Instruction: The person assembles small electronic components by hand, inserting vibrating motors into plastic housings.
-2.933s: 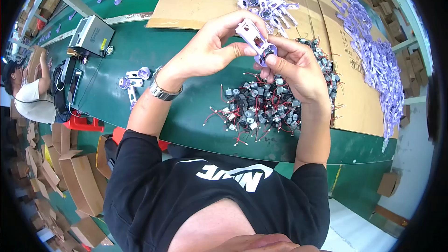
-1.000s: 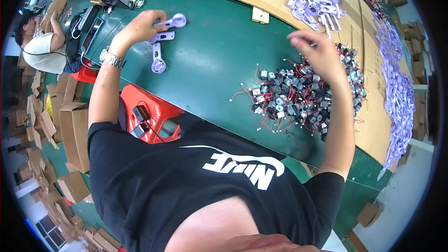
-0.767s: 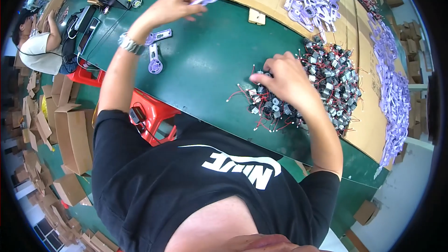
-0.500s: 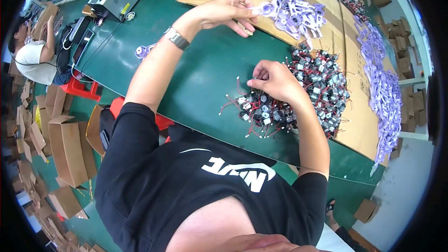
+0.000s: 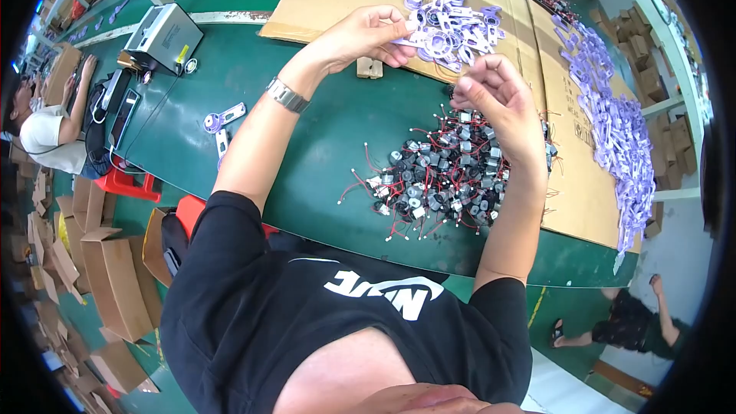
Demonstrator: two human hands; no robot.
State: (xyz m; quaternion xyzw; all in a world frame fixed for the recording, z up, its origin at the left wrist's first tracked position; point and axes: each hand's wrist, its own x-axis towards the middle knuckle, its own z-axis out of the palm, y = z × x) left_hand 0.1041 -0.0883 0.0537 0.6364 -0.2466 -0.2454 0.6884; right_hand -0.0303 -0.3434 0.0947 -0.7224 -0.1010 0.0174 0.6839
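Far left of the big heap of small grey and black motors with thin red wires (image 5: 437, 176), a boxy grey metal machine (image 5: 165, 38) is standing on the shiny green table (image 5: 314, 146). Closer, but left of the heap, two purple and white plastic parts (image 5: 230, 115) are lying together, perhaps to keep them apart from the rest. Past the heap's left side, the bare left hand (image 5: 364, 34) is hanging at the edge of a pile of pale purple plastic parts (image 5: 452, 31); its fingers are making a curl, but I cannot tell if they are pinching one. That pile is resting on flat brown cardboard (image 5: 322, 0), maybe to stop scratches. The heap is sitting near the body, likely for easy reaching. Over its far right side, the bare right hand (image 5: 502, 103) is hovering, fingers bending loosely toward the thumb; I cannot tell if a motor is between them. Right of the heap, a long bank of purple plastic parts (image 5: 625, 146) is covering more cardboard.
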